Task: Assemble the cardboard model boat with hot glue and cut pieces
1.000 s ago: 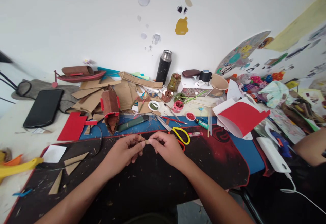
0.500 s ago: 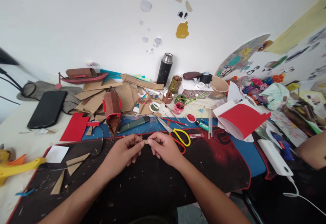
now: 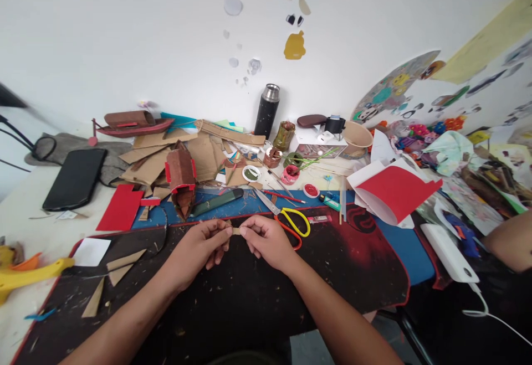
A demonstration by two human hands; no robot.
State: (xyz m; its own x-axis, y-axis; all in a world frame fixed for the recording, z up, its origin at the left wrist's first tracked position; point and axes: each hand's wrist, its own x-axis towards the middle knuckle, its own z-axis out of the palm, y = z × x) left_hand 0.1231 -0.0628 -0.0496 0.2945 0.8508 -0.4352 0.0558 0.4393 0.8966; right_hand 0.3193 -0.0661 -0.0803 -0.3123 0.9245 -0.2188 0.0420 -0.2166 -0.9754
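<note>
Between my two hands is a small strip of cardboard (image 3: 236, 231), mostly covered by fingers. My left hand (image 3: 208, 243) pinches its left end, and my right hand (image 3: 265, 240) grips the right end. Both are held over the black desk mat (image 3: 233, 298). Just right of my right hand lie scissors (image 3: 296, 222) with yellow and orange handles, blades toward the back left. Behind my left hand stands a small brown model house (image 3: 182, 176) with red trim. A dark green utility knife (image 3: 219, 202) rests on the blue mat behind my hands.
Cardboard scraps (image 3: 149, 160) and a red-brown model boat (image 3: 133, 124) lie at back left, near a black phone (image 3: 75, 179). Paint pots (image 3: 290, 174) and a black thermos (image 3: 267, 111) stand at the back. Red paper (image 3: 401, 190) and a white power strip (image 3: 449, 253) are at right. Another person's arm (image 3: 511, 243) shows at the right edge.
The view has shifted slightly. Both hands keep their pinch on the cardboard strip, and a little more of it shows between the fingertips. Nothing on the desk has visibly moved.
</note>
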